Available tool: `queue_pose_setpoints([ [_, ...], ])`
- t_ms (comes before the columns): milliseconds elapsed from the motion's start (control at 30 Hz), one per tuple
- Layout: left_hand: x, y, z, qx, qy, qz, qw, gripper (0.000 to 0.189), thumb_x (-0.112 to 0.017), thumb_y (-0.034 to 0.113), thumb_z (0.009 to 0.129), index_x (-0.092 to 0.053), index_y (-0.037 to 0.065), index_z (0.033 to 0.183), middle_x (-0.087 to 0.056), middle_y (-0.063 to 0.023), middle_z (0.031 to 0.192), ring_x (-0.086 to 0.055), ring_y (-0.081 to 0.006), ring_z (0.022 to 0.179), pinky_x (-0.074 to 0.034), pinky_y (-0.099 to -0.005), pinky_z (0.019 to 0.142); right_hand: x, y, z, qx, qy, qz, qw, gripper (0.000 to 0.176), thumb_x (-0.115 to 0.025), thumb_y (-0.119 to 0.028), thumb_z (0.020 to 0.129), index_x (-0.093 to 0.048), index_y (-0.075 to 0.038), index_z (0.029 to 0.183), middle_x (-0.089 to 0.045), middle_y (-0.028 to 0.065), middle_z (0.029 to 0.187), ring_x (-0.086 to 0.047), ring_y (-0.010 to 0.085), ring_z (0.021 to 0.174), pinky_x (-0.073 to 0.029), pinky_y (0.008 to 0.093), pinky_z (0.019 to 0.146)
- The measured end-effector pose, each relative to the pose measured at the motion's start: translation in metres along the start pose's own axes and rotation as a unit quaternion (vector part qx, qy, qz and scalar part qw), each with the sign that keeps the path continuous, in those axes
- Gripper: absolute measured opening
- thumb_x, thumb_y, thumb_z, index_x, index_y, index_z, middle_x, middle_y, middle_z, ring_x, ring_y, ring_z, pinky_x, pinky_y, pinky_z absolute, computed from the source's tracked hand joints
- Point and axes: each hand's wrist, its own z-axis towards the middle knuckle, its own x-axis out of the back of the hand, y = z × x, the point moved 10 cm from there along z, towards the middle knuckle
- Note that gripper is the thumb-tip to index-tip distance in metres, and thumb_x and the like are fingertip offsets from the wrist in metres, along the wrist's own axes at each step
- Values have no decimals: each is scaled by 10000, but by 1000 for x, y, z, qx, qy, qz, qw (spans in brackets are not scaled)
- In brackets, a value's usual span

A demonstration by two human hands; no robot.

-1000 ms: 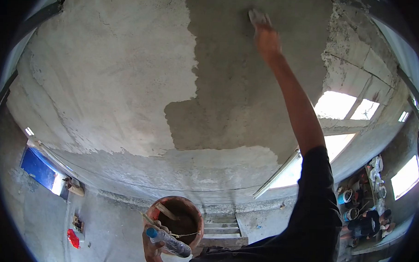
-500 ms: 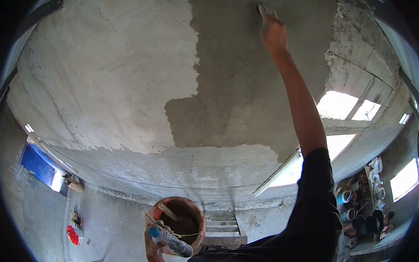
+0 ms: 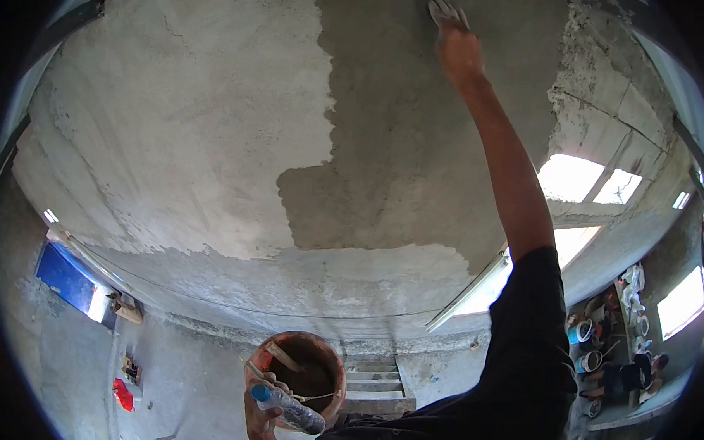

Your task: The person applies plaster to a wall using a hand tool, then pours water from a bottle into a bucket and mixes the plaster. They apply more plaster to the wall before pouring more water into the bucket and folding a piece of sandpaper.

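My right hand is raised high against the dark, damp patch of plaster on the wall. Its fingertips look pale and press on the surface; whatever may be under them is too small to make out. Low in the view, my left hand grips a clear plastic bottle with a blue cap, at the near left side of an orange-rimmed bucket. Inside the bucket are a dark mix and a wooden handle. Lighter, dry plaster surrounds the damp patch on the left and below.
Wooden steps or slats stand beside the bucket. At far right, a person is near several buckets. Bright window openings are at the right. A blue door and a red item are at left.
My right hand has shifted slightly up and left on the wall, its fingers more spread. My left hand and the bottle have hardly moved. The person at far right has changed posture.
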Motion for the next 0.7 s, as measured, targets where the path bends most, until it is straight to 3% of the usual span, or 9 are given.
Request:
queue_pose_setpoints([
  [133,-5,0,0,9,7,-12,1000,636,-861,185,510,-473,90,1005,-485,-70,1061,-596,-251,873,-532,-410,736,-31,-1,-17,-24,-19,40,999,478,-503,-5,781,-491,-94,1251,-452,116,1325,-446,289,1206,-397,368,1007],
  [233,0,-4,1,15,17,-25,999,646,-889,161,472,-514,62,988,-494,-61,1049,-602,-269,875,-519,-446,771,-31,-23,-60,9,-100,-6,995,463,-478,-8,795,-494,-94,1250,-459,105,1320,-468,288,1185,-404,370,1000],
  [300,0,-4,-2,15,10,-26,999,644,-887,158,477,-511,60,990,-494,-62,1047,-602,-269,873,-519,-445,772,-47,-13,-89,-79,-264,-8,961,452,-462,-7,799,-508,-100,1239,-464,99,1315,-457,301,1190,-410,375,992],
  [433,-3,-6,1,16,-17,-13,1000,632,-849,149,514,-468,90,1014,-488,-61,1050,-591,-254,882,-523,-416,743,-19,18,-47,-145,-189,33,971,473,-456,-1,792,-501,-115,1250,-454,97,1324,-424,319,1215,-420,387,978],
  [500,-4,-5,-1,17,-19,-11,1000,637,-848,142,510,-469,83,1018,-488,-63,1047,-591,-255,879,-522,-416,743,9,25,-3,-98,-45,40,993,476,-459,-2,789,-501,-114,1249,-448,102,1329,-404,302,1235,-424,394,972],
  [600,-12,-4,5,21,-15,-10,1000,642,-846,134,505,-471,75,1023,-489,-65,1043,-592,-256,876,-520,-416,745,-20,30,19,-14,-48,46,998,479,-466,2,781,-500,-106,1247,-443,102,1333,-413,297,1228,-434,405,957],
  [700,-18,-4,11,34,-5,-12,999,644,-845,130,502,-473,69,1025,-493,-66,1038,-594,-258,875,-520,-419,749,-27,18,-15,-64,0,57,996,495,-470,11,776,-489,-104,1256,-426,111,1344,-410,297,1229,-427,407,965],
])
